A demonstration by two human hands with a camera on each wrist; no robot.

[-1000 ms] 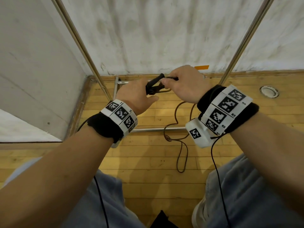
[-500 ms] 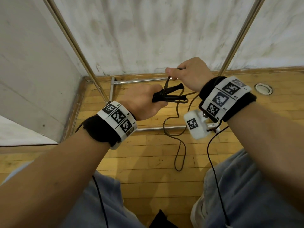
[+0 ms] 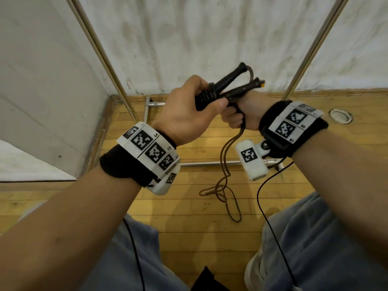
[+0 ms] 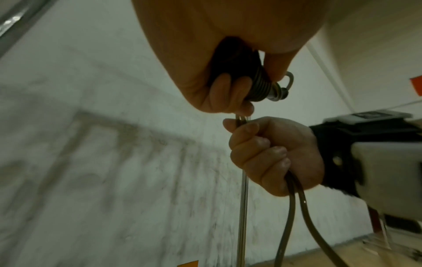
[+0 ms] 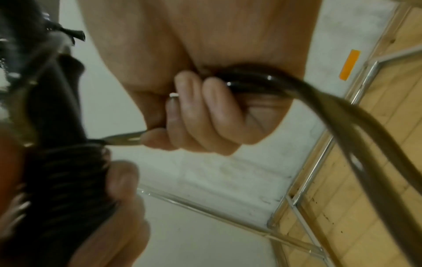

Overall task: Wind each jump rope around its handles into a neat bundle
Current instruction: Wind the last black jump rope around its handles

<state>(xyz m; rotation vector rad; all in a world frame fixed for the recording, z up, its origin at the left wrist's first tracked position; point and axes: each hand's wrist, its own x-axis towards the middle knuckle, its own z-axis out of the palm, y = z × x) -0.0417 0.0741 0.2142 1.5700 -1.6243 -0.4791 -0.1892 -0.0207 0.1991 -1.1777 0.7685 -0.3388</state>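
Observation:
My left hand [image 3: 189,110] grips two black jump rope handles [image 3: 231,80] held together, tips pointing up and right, with several turns of rope coiled around them near my thumb [image 3: 207,95]. Those coils [image 4: 260,84] show again in the left wrist view, below my curled fingers [image 4: 223,94]. My right hand [image 3: 241,116] sits just under the handles and grips the doubled brown rope [image 3: 225,164] in a fist [image 4: 262,153]. The rope [image 5: 342,117] runs out of that fist down to a loose tangle on the floor [image 3: 222,192].
Wooden floor [image 3: 189,217] below, white walls behind. Slanted metal poles [image 3: 100,53] [image 3: 315,45] rise on both sides and a metal floor bar [image 3: 210,164] runs under my hands. A round metal floor fitting [image 3: 339,115] lies at the right. My knees in blue trousers [image 3: 325,248] are below.
My left hand has lifted and tipped the handles upward. My right hand has dropped from above the handles to below them, carrying the rope round. More of the rope has come off the floor.

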